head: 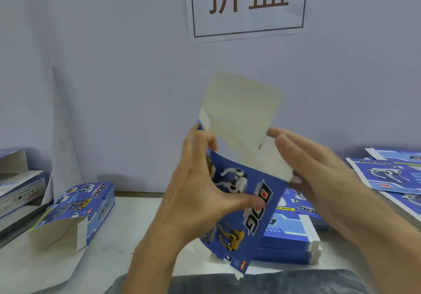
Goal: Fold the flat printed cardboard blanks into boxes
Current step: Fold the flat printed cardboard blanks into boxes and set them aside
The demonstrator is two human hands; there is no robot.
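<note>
Seen at far left: a stack of closed boxes (18,188), their small print unreadable. Lying beside them on the white worktop (118,236): a folded blue box (77,211) lettered "DOG", end flap hanging open toward the camera. Taped to the wall above centre: a paper sign (247,4) bearing two large Chinese characters, "折盒". Held up over the worktop at centre: a blue printed blank (241,193), long axis running from lower edge near the camera up and away toward the wall, plain grey flap uppermost, "DOG" lettering and robot-dog pictures turned sideways down the panel. Closed on its left edge: the left hand (200,184), thumb pressed on the printed face, fingers curled behind. Spread flat against the right edge: the right hand (319,175), fingers straight, grip wide, nothing pinched. Stacked behind on the worktop: flat blanks (293,236) showing "DOG" upside down. Fanned at far right: more flat blanks (387,173), one marked "TOP" in red.
</note>
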